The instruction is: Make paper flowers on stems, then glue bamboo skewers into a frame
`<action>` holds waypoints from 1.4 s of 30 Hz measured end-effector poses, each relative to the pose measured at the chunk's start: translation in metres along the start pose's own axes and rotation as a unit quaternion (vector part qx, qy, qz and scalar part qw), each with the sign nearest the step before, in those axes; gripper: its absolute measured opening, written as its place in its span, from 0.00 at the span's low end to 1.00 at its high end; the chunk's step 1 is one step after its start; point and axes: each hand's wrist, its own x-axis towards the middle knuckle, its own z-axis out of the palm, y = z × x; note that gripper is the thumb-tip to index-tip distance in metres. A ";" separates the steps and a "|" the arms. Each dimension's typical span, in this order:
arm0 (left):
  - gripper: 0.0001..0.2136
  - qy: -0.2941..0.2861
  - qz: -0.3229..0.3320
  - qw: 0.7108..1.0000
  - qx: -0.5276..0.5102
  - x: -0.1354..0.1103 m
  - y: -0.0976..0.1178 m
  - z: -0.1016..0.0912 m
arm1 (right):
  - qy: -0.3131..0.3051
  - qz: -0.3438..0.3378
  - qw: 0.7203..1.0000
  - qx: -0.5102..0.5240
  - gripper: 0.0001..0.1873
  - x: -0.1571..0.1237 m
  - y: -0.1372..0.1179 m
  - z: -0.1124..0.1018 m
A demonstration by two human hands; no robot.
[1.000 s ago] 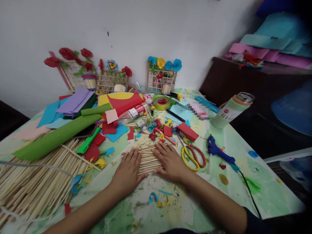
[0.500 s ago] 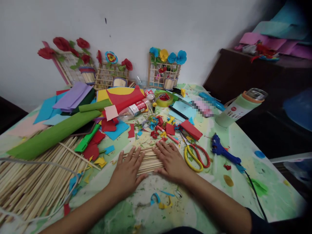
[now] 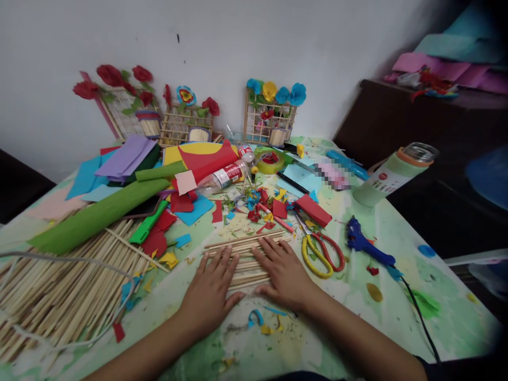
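Observation:
Several thin wooden sticks point(image 3: 246, 266) lie side by side across the table in front of me, with gaps between some of them. My left hand point(image 3: 212, 288) rests flat on their left part, fingers spread. On their right part lies my right hand point(image 3: 283, 272), also flat with the fingers apart. Both palms cover the ends of some sticks. Just right of my right hand are scissors point(image 3: 322, 254) with one yellow and one red handle. Beyond the sticks lies a heap of coloured paper scraps point(image 3: 260, 203).
A large pile of sticks point(image 3: 71, 286) with a grey cable fills the left. Green rolled paper point(image 3: 99, 217) lies over it beside a green cutter point(image 3: 148, 222). A blue glue gun point(image 3: 367, 243) and a bottle point(image 3: 392, 177) stand right. Flower-decorated lattices point(image 3: 270, 116) lean on the wall.
The sticks under my hands have spread apart, and the far ones now lie beyond my fingertips. Both hands stay flat on them. The view has shifted slightly.

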 end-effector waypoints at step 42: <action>0.35 0.035 -0.020 0.999 -0.006 0.016 -0.006 0.007 | 0.054 0.029 0.998 0.001 0.40 0.018 0.024 -0.003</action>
